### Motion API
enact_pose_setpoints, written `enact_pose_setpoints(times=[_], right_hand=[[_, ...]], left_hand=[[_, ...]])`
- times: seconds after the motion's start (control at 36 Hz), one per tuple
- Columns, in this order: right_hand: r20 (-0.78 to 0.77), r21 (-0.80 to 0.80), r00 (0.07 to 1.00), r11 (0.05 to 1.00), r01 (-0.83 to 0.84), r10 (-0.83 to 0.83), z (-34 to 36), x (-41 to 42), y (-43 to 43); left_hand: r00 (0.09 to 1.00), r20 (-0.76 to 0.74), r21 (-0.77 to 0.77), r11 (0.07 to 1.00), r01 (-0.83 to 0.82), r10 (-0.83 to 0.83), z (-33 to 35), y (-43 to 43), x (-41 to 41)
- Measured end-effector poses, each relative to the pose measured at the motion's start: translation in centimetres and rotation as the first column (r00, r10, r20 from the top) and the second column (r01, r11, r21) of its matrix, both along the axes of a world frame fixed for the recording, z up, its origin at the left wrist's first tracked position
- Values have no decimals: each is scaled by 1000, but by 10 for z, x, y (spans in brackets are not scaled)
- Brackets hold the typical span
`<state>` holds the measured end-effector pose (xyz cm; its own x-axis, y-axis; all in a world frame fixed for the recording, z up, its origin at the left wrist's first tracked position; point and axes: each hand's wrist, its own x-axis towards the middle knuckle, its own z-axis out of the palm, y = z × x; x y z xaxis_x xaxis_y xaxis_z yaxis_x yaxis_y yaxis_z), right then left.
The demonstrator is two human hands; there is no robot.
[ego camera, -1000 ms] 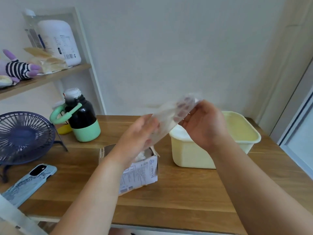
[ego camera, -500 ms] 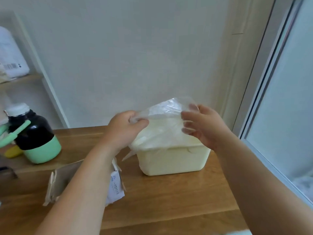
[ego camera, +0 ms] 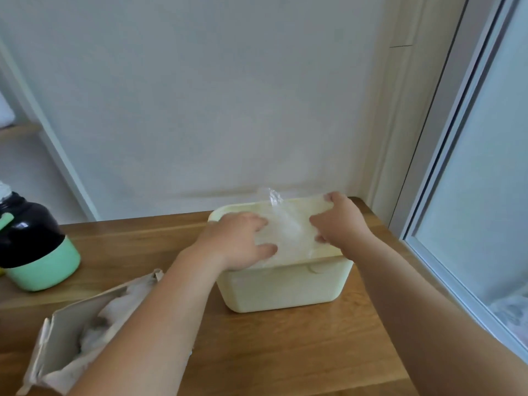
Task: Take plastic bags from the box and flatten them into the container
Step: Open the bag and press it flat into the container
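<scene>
A clear plastic bag [ego camera: 288, 232] lies across the top of the pale yellow container [ego camera: 285, 287] on the wooden table. My left hand [ego camera: 240, 238] presses down on the bag's left side with spread fingers. My right hand [ego camera: 338, 218] presses on its right side, fingers reaching to the container's far rim. A crinkled corner of the bag sticks up at the far edge. The open cardboard box [ego camera: 57, 347] sits at the lower left, with more crumpled bags inside it, partly hidden by my left forearm.
A black and mint green bottle [ego camera: 31, 250] stands at the left on the table [ego camera: 285, 352]. A white wall is right behind the container. A window frame [ego camera: 445, 172] runs along the right side of the table.
Both hands have lowered the bag from the air onto the container and now press it flat. The view has shifted right and closer to the container.
</scene>
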<state>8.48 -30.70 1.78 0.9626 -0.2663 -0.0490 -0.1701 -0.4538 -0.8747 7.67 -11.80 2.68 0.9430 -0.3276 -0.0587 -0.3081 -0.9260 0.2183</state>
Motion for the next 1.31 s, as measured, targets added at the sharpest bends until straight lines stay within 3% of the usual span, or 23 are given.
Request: enact_pose_setpoints(times=[0.08, 0.14, 0.19, 0.31, 0.42, 0.5, 0.61, 0.69, 0.81, 0.94, 1.14, 1.31], right_hand=[[87, -409, 990, 910, -70, 115, -1, -1, -1], [147, -656, 966, 752, -65, 211, -1, -3, -2], [115, -791, 939, 602, -111, 324, -1, 2, -5], [-225, -706, 887, 561, -433, 402, 0, 9, 1], [-523, -606, 791, 513, -608, 319, -6, 14, 4], [-618, -562, 732, 490, -667, 288, -12, 20, 4], [-618, -562, 738, 503, -656, 272, -13, 21, 6], [-537, -609, 799, 530, -590, 271, -10, 18, 5], [-338, -691, 908, 591, -417, 247, -4, 16, 4], [-165, -696, 959, 661, -279, 231, 8, 4, 5], [120, -611, 939, 770, -186, 321, 19, -24, 26], [293, -398, 865, 875, -277, 407, 23, -56, 75]], left_hand=[[983, -176, 44, 998, -40, 47, -6, -2, 11], [973, -223, 57, 997, -50, 62, -9, -3, 16], [966, -251, 95, 995, -40, 62, -13, -7, 22], [961, -265, 175, 984, -30, 76, -16, -13, 29], [953, -297, 224, 974, 17, 52, -22, -14, 34], [949, -313, 249, 968, 39, 42, -29, -12, 39], [957, -287, 271, 962, 44, 37, -31, -10, 42], [975, -221, 233, 972, 21, 32, -31, -7, 42], [995, -82, 50, 997, -53, 57, -20, 1, 34], [982, 88, -337, 932, -132, 170, -5, 15, 19], [930, 186, -522, 834, -180, 317, 6, 37, -8], [932, 145, -568, 799, -196, 332, 5, 79, -51]])
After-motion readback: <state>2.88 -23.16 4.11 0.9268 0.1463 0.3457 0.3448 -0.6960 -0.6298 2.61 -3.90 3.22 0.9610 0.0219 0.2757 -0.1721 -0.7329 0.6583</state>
